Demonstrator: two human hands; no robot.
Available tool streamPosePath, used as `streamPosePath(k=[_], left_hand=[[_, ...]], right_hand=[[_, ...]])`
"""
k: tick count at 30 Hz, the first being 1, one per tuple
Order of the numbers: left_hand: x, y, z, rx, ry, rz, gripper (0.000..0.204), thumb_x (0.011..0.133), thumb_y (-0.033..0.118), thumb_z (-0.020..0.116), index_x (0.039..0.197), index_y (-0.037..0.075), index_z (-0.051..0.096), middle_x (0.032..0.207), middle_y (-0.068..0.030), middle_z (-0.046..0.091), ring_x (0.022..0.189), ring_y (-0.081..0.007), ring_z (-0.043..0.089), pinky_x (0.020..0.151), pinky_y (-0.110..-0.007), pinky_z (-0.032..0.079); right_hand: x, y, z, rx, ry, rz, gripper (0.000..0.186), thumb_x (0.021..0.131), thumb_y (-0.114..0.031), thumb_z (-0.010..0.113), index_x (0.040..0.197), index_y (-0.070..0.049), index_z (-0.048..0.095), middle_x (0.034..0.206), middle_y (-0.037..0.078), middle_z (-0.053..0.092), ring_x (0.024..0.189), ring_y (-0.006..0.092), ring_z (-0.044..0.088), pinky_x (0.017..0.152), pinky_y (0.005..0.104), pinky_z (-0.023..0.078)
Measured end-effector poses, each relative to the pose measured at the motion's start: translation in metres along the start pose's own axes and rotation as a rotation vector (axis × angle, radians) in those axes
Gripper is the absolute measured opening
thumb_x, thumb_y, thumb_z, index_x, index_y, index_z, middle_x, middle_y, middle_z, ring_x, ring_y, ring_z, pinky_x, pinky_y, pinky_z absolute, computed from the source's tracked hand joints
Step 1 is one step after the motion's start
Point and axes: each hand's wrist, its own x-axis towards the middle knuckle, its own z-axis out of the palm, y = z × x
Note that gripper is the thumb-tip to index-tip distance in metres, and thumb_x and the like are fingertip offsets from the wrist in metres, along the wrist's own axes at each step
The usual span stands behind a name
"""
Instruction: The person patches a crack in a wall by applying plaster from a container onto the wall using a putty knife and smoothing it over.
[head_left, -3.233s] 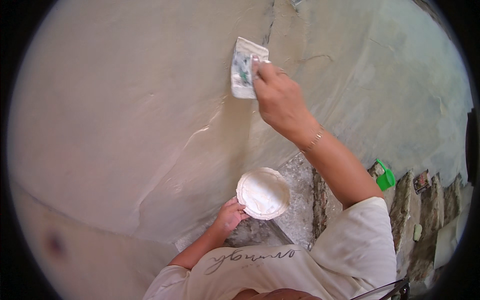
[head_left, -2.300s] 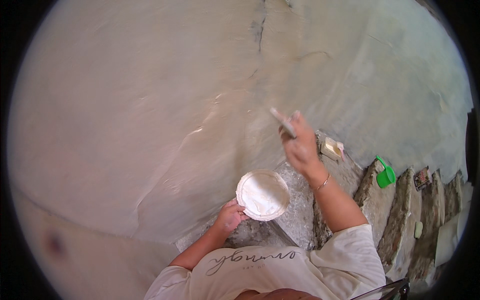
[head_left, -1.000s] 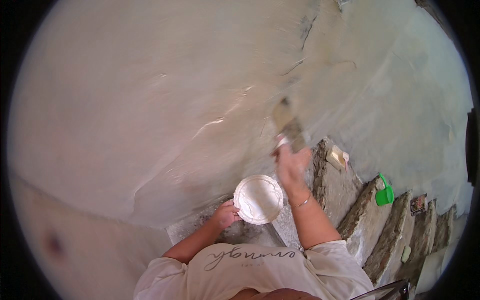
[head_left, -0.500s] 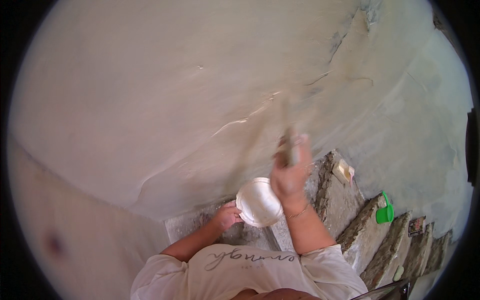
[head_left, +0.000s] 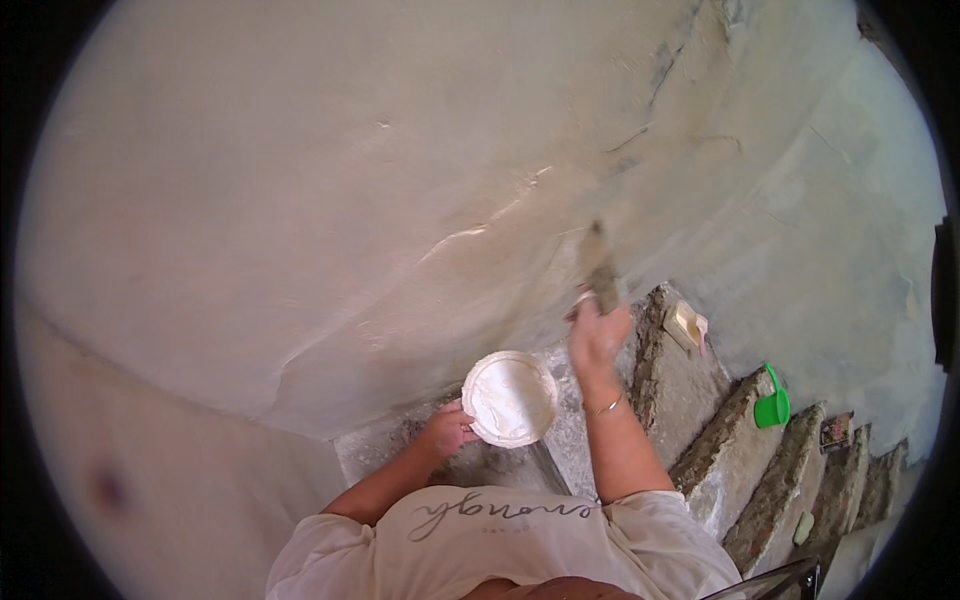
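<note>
My left hand (head_left: 448,430) grips the rim of a round white tub (head_left: 511,400) from its left side. Pale material, like white plaster or putty, coats the inside of the tub. To the right and farther forward, my right hand (head_left: 600,338) is closed around a putty knife (head_left: 600,262), slightly smeared by motion. Its blade points away from me, over the plastered wall (head_left: 330,170); whether it touches the surface I cannot tell. Raised ridges and streaks run across the wall left of the blade.
Rough concrete steps (head_left: 700,400) descend along the wall to my right. On them are a small cream-coloured box (head_left: 685,325), a green plastic dipper (head_left: 771,408), a dark printed packet (head_left: 836,432) and a pale green lump (head_left: 803,528). Another wall (head_left: 150,470) meets the plastered one at my left.
My right hand has moved to the right, away from the tub's edge, and the putty knife now shows more clearly in it. My left hand still holds the tub, which has shifted slightly left.
</note>
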Motion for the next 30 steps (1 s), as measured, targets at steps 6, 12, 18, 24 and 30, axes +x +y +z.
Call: streamPosePath(k=[6, 12, 18, 24, 30], left_hand=[[0.003, 0.001, -0.012, 0.005, -0.07, -0.015, 0.044, 0.082, 0.0, 0.047, 0.127, 0.001, 0.046, 0.122, -0.0122, 0.056, 0.112, -0.0278, 0.055, 0.097, -0.043, 0.044], [0.006, -0.002, -0.024, -0.043, -0.145, -0.017, 0.046, 0.081, -0.001, 0.047, 0.127, -0.001, 0.045, 0.122, -0.0141, 0.055, 0.112, -0.0286, 0.055, 0.098, -0.045, 0.043], [0.013, -0.001, -0.024, -0.021, -0.147, -0.046, 0.049, 0.08, -0.001, 0.048, 0.128, -0.001, 0.043, 0.125, -0.0149, 0.053, 0.115, -0.0298, 0.053, 0.099, -0.046, 0.042], [0.002, 0.006, -0.014, 0.004, -0.127, 0.007, 0.05, 0.08, 0.002, 0.051, 0.129, -0.001, 0.043, 0.127, -0.0148, 0.052, 0.116, -0.0303, 0.053, 0.099, -0.047, 0.042], [0.006, 0.006, -0.022, -0.028, -0.19, 0.042, 0.048, 0.08, 0.002, 0.051, 0.128, -0.002, 0.044, 0.125, -0.0156, 0.054, 0.114, -0.03, 0.054, 0.097, -0.046, 0.043]], right_hand=[[0.035, 0.042, 0.001, 0.022, 0.105, 0.177, 0.016, 0.083, -0.005, 0.054, 0.094, 0.007, 0.055, 0.082, 0.014, 0.058, 0.069, 0.0235, 0.056, 0.065, 0.0379, 0.046], [-0.045, -0.015, 0.055, 0.074, -0.049, -0.12, 0.02, 0.084, -0.006, 0.054, 0.1, 0.005, 0.057, 0.081, 0.013, 0.06, 0.072, 0.02, 0.058, 0.065, 0.0347, 0.047], [-0.018, -0.08, 0.004, 0.528, -0.301, 0.415, 0.015, 0.085, -0.008, 0.06, 0.092, 0.006, 0.06, 0.073, 0.012, 0.063, 0.051, 0.0153, 0.055, 0.044, 0.0257, 0.043], [0.026, -0.089, -0.024, 0.71, -0.005, 0.079, 0.014, 0.087, -0.008, 0.058, 0.095, 0.004, 0.058, 0.075, 0.011, 0.062, 0.053, 0.0167, 0.056, 0.046, 0.0266, 0.043], [0.067, -0.081, -0.032, 0.317, 0.142, -0.473, 0.019, 0.087, -0.007, 0.058, 0.101, 0.005, 0.057, 0.082, 0.007, 0.055, 0.071, 0.0186, 0.055, 0.059, 0.0279, 0.045]])
